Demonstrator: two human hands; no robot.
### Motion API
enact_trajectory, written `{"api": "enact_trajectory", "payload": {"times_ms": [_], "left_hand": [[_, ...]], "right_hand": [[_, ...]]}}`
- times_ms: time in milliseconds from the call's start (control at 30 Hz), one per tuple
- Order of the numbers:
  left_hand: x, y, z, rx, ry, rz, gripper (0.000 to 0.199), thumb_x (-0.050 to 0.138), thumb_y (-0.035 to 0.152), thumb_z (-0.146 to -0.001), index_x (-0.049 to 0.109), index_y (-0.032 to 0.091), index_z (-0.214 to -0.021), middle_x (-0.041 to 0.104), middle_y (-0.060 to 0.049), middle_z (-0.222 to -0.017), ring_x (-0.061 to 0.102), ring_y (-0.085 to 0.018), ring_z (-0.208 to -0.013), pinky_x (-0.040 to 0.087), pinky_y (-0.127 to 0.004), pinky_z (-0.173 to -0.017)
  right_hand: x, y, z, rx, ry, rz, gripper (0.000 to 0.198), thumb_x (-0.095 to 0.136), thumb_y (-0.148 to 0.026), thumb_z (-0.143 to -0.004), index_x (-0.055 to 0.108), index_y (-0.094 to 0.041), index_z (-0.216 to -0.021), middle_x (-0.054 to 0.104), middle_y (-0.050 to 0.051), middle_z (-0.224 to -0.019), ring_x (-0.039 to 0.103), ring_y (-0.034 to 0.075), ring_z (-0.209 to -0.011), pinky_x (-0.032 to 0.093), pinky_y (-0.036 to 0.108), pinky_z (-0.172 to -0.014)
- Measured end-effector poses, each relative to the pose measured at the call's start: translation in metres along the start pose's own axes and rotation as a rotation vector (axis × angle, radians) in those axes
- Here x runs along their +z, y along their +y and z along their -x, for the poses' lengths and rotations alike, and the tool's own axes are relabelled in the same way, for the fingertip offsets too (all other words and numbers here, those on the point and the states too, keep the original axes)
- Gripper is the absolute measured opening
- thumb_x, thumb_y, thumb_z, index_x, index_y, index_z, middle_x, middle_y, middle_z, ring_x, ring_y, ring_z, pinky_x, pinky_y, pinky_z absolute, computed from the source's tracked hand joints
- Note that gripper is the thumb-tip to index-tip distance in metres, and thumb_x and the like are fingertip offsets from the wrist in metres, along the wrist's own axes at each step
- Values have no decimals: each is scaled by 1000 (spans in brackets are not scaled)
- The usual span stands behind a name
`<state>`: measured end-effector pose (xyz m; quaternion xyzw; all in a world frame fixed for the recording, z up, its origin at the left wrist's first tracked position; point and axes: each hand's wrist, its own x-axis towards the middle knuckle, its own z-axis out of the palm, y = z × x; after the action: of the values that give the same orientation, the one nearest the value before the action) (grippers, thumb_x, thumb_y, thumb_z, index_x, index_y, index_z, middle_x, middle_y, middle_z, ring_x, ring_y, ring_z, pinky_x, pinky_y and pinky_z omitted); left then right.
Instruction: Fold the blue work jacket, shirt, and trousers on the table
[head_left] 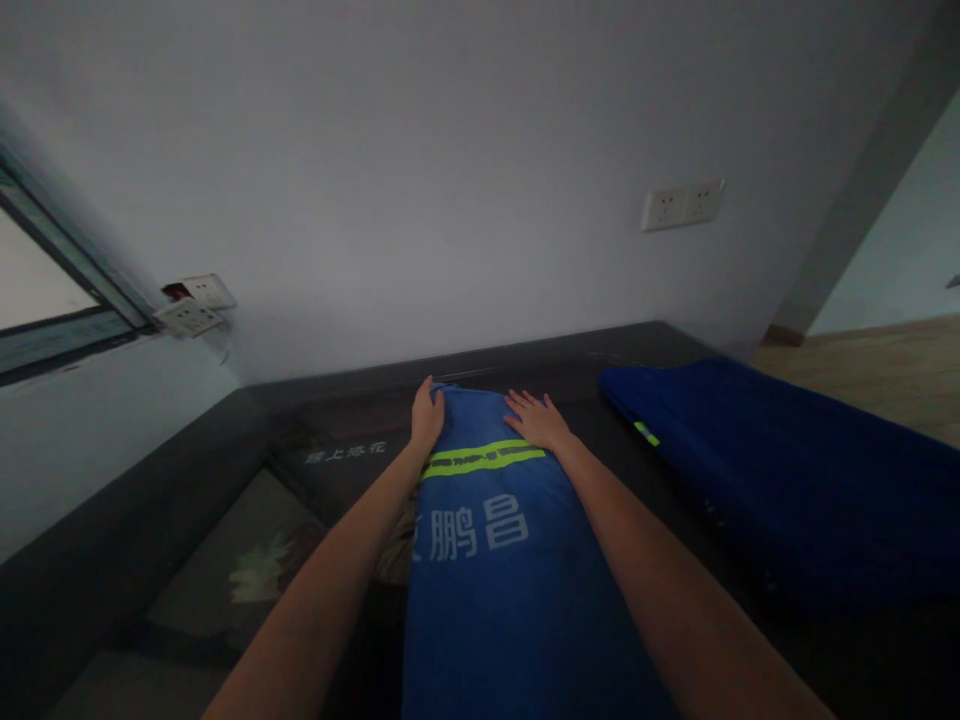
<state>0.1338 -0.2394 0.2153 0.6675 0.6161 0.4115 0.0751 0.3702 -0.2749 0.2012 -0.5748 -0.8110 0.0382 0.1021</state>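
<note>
A folded blue work garment [480,610] with a yellow-green reflective stripe and pale printed characters lies lengthwise before me on a dark bed or table surface. At its far left corner my left hand [427,415] is closed on the edge, its fingers partly hidden. My right hand [538,420] rests flat near the far right corner, fingers spread over the cloth just beyond the stripe. Both forearms reach along the garment's sides.
Another folded blue garment [787,480] lies to the right, showing a small reflective patch. The dark surface [330,400] carries a printed flower picture and characters. Behind it rises a pale wall with a double socket [684,205]. Loose sockets [191,315] hang beside the window at left.
</note>
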Motion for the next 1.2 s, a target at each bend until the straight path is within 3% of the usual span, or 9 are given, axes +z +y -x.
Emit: {"api": "enact_trajectory", "payload": {"times_ms": [67, 133, 267, 367, 500, 667, 800, 967, 1200], "left_hand": [[-18, 6, 12, 65, -73, -23, 44, 38, 19, -90, 49, 11, -131, 52, -13, -136, 46, -20, -128, 33, -36, -111], [-33, 13, 37, 184, -244, -154, 41, 43, 22, -89, 54, 14, -127, 54, -11, -135, 43, -23, -131, 30, -42, -112], [-45, 27, 104, 269, -475, -462, 53, 43, 42, -91, 47, 14, -135, 44, -15, -143, 32, -31, -137, 25, -53, -111], [-40, 35, 135, 274, -451, -563, 56, 33, 43, -94, 39, 13, -141, 38, -15, -147, 26, -29, -140, 20, -51, -114], [-35, 38, 141, 280, -435, -594, 55, 27, 41, -96, 34, 15, -144, 33, -13, -150, 22, -26, -142, 15, -49, -116], [-36, 39, 139, 283, -418, -577, 54, 27, 41, -96, 34, 16, -144, 32, -13, -150, 22, -25, -142, 14, -49, -116], [-35, 39, 142, 292, -380, -544, 53, 29, 39, -95, 38, 17, -143, 35, -13, -149, 25, -25, -141, 15, -50, -116], [-34, 37, 142, 287, -350, -511, 51, 31, 39, -94, 41, 22, -140, 39, -10, -147, 28, -24, -140, 16, -49, -115], [-39, 44, 143, 280, -309, -381, 45, 37, 37, -92, 48, 23, -133, 46, -9, -143, 31, -24, -138, 16, -51, -115]], "right_hand": [[-1, -1, 2, 7, 32, -12, 54, 28, -49, -96, 35, -25, -144, 27, 5, -153, 23, 26, -141, 17, 60, -110], [-3, -2, 3, 26, 101, -22, 52, 30, -47, -97, 42, -23, -140, 31, 6, -151, 26, 25, -140, 20, 57, -110], [-12, -8, 9, 10, 304, -17, 44, 35, -36, -97, 51, -18, -134, 42, 10, -146, 34, 23, -136, 25, 47, -112], [-26, -16, 19, -80, 407, -42, 42, 36, -33, -96, 53, -17, -131, 46, 10, -142, 38, 22, -134, 25, 44, -113], [-41, -27, 51, -185, 420, -150, 45, 36, -38, -96, 55, -14, -130, 48, 12, -140, 38, 22, -134, 29, 42, -112], [-39, -26, 114, -188, 259, -186, 60, 33, -54, -94, 49, -15, -136, 42, 15, -145, 34, 25, -137, 29, 48, -111], [-28, -15, 148, -119, 63, -54, 71, 27, -63, -91, 36, -16, -144, 32, 14, -150, 26, 27, -140, 21, 54, -112], [-26, -7, 155, -96, 1, 11, 73, 20, -65, -91, 31, -18, -146, 27, 11, -153, 23, 26, -141, 17, 54, -113], [-27, -8, 156, -104, 45, -22, 72, 22, -64, -92, 35, -16, -144, 33, 12, -150, 26, 25, -140, 15, 52, -114]]}}
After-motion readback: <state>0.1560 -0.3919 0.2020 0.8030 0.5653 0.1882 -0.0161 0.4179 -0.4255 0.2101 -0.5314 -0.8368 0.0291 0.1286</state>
